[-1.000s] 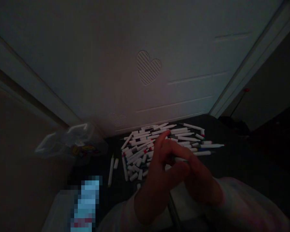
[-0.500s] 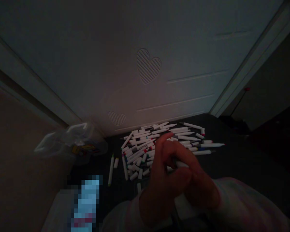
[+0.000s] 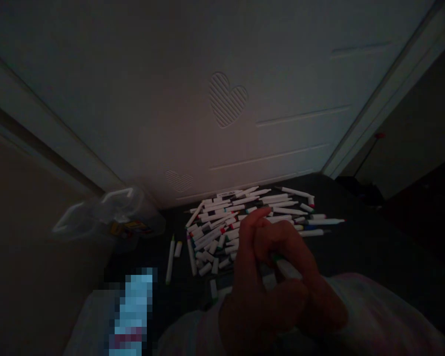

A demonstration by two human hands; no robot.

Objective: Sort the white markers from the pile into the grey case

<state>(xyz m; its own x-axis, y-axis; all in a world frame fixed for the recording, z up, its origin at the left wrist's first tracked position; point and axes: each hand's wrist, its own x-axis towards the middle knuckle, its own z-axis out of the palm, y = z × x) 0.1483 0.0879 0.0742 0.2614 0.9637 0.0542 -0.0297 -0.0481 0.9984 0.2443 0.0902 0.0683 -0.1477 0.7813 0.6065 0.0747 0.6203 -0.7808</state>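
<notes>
My left hand [image 3: 250,291] and my right hand [image 3: 300,252] are pressed close together in front of the pile. Between their fingers is a white marker [image 3: 289,269] with a green end, largely covered, so I cannot tell whether it is capped. Both hands are closed around it, the left thumb lying along its near side. Behind them many white markers [image 3: 209,240] lie heaped, several uncapped, with loose white caps [image 3: 205,269] among them. A white piece with a green end [image 3: 213,290] lies just left of my left hand.
On the dark surface [image 3: 359,257], a green-tipped marker [image 3: 170,262] lies beside a loose cap [image 3: 178,248]. A clear plastic box [image 3: 144,217] with handles stands at the left. A white panel with hearts [image 3: 228,101] rises behind. A bright pixelated patch [image 3: 133,311] fills the lower left.
My hands have shifted slightly down and right and turned a little. More of the held marker shows, including its green end.
</notes>
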